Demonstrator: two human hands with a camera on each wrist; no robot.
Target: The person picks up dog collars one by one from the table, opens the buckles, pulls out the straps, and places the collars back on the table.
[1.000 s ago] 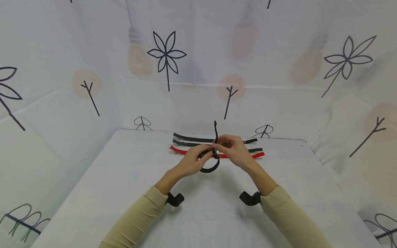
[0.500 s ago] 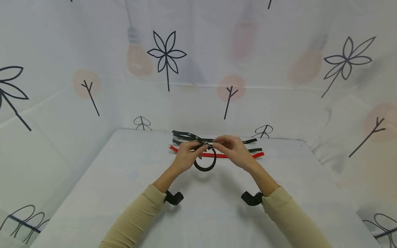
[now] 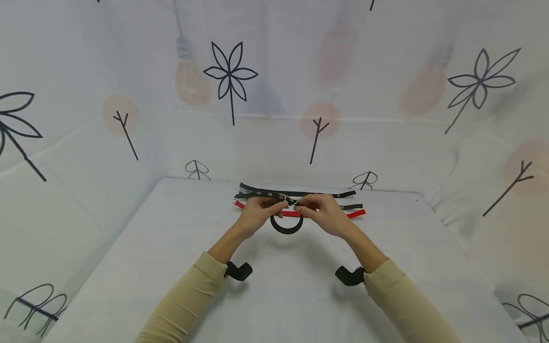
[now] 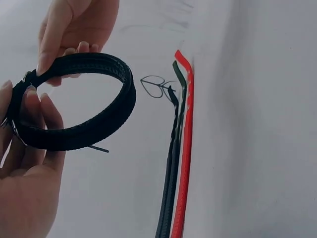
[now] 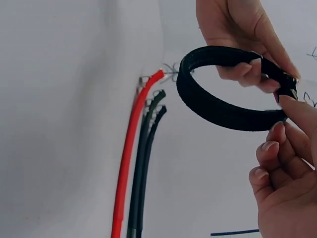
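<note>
Both hands hold a black collar (image 3: 286, 232) bent into a hanging loop, above the far part of the table. My left hand (image 3: 253, 219) pinches it at the left of the overlap. Its free end, with metal eyelets, points left beyond those fingers. On the other side, my right hand (image 3: 328, 214) pinches the strap beside the metal buckle. In the left wrist view the loop (image 4: 114, 114) shows stitching along its edge. The right wrist view shows the collar's smooth dark outer band (image 5: 223, 116), with fingertips partly hiding the buckle.
Behind the hands lie a red collar (image 3: 291, 214), a dark green collar (image 3: 353, 206) and a black collar (image 3: 343, 194), stretched out side by side on the white table (image 3: 283, 305). A patterned cloth wall (image 3: 274, 147) rises at the table's back edge.
The collar's free end stood upright between the hands, then swung left, and now points left past the left hand. The left hand has shifted slightly left.
</note>
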